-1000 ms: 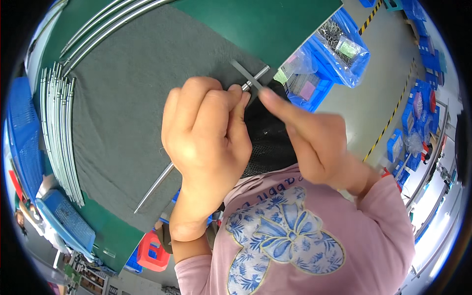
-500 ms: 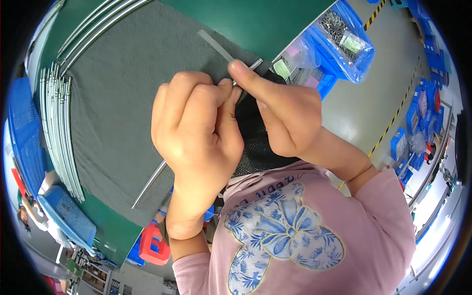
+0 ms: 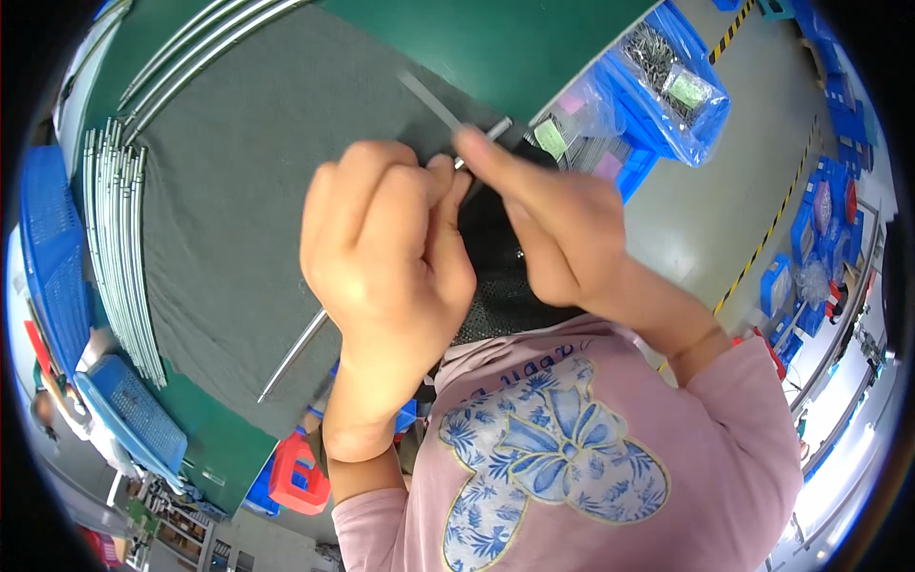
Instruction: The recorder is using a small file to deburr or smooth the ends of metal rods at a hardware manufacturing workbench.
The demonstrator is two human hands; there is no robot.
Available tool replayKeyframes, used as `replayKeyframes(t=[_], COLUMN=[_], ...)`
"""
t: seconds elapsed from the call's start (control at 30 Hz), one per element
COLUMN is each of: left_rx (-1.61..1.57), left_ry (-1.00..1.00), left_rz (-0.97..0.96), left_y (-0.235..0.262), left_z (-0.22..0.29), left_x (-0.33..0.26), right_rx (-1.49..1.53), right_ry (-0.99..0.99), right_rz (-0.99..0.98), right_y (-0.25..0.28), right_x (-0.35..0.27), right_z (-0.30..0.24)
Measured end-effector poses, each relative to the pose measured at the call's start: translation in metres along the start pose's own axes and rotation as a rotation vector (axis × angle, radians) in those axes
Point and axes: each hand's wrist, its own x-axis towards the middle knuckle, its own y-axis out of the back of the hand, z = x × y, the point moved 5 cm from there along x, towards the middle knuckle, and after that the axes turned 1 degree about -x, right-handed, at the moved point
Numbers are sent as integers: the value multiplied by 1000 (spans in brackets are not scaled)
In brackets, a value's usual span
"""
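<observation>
A slender shiny metal rod [image 3: 294, 356] runs slantwise through my left hand [image 3: 386, 243], which is closed around it. Its lower part sticks out below my wrist toward the cloth, and its upper end shows just past my fingertips. My right hand [image 3: 567, 224], slightly blurred, pinches a flat, narrow grey strip [image 3: 431, 101] between thumb and fingers. The strip crosses the rod close to the rod's upper end. Whether the two touch is hidden by my right thumb.
A dark grey cloth [image 3: 229, 191] covers much of the green table [image 3: 448, 43]. Bundled metal rods [image 3: 116, 257] lie at its left, with several longer rods [image 3: 205, 57] at the far left. Blue bins [image 3: 701, 129] with small metal parts stand right; blue baskets [image 3: 133, 415] stand left.
My right hand and the grey strip have shifted slightly right and nearer along the rod's end. My left hand keeps its hold on the rod, almost unmoved.
</observation>
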Motion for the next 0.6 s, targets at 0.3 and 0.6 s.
replayKeyframes(t=[0.3, 0.6], left_rx=[2, 18], left_ry=[24, 66], left_rz=[-15, -58], left_y=[1, 3], left_z=[1, -2], left_x=[1, 2], right_rx=[6, 51], right_ry=[33, -84], right_rz=[67, 68], right_y=[-6, 15], right_x=[8, -44], right_z=[-1, 10])
